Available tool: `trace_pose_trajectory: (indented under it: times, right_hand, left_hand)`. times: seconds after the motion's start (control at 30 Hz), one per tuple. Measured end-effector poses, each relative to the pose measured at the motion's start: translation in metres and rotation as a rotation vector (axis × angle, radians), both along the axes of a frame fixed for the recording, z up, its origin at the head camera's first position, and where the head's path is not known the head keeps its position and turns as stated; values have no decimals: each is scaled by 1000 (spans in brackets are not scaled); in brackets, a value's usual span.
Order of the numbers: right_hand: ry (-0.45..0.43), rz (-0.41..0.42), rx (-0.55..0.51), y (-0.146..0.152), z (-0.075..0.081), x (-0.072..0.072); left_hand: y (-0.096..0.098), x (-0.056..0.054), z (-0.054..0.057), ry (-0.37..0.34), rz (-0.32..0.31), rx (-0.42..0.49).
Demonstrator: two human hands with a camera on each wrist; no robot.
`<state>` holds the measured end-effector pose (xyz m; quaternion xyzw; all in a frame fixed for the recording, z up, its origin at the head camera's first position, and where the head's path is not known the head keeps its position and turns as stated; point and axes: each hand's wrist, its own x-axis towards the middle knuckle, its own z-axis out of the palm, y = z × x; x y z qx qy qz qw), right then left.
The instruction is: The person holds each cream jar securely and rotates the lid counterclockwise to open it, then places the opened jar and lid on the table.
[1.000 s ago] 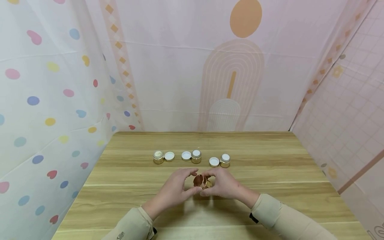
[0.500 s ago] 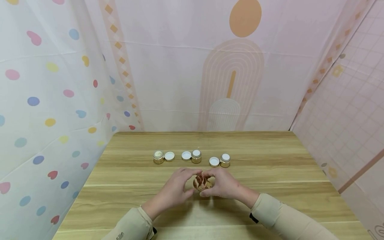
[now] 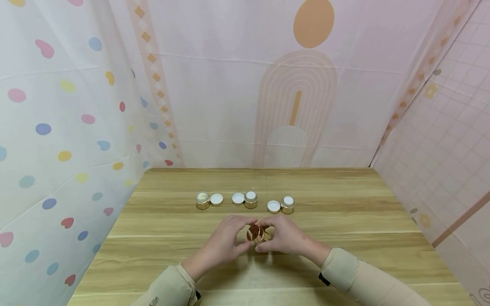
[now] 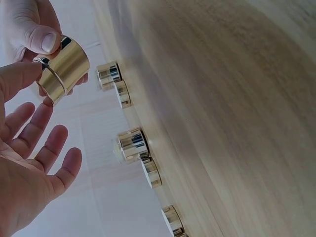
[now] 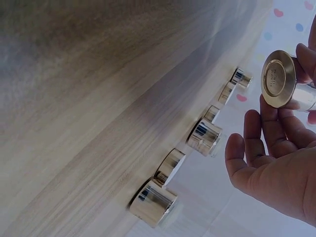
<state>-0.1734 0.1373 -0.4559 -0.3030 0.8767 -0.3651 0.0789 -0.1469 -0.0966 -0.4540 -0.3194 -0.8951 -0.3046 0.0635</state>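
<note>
A small gold cream jar (image 4: 76, 58) is held on its side just above the table, its gold lid (image 3: 253, 233) facing left. My right hand (image 3: 288, 236) grips the jar's body, thumb on the near side. My left hand (image 3: 225, 237) pinches the lid's rim between thumb and fingertip; in the left wrist view its other fingers are spread free. A thin line marks where lid and body meet. The right wrist view shows the jar's round base (image 5: 278, 79) with small print on it. Whatever is inside this jar is hidden.
Behind my hands, three uncovered gold jars stand in a row: a left jar (image 3: 203, 200), a middle jar (image 3: 250, 199) and a right jar (image 3: 287, 205). Beside them lie upturned white-lined lids (image 3: 216, 199). Patterned curtains (image 3: 214, 106) surround the wooden table (image 3: 329, 187).
My left thumb and fingers have shifted a little on the lid, the thumb drawing slightly back from the jar. My right hand and the jar stay almost in place.
</note>
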Motion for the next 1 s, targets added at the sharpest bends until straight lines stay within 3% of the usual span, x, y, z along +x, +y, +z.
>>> trace_pose_trajectory:
  times: [0.3, 0.57, 1.0]
  right_hand:
    - [1, 7, 13, 0, 0, 0]
    - [-16, 12, -5, 1, -1, 0]
    - [-9, 4, -1, 0, -1, 2]
  left_hand:
    - [0, -1, -4, -18, 21, 18]
    - [-3, 1, -6, -121, 37, 28]
    - [-4, 2, -7, -119, 31, 50]
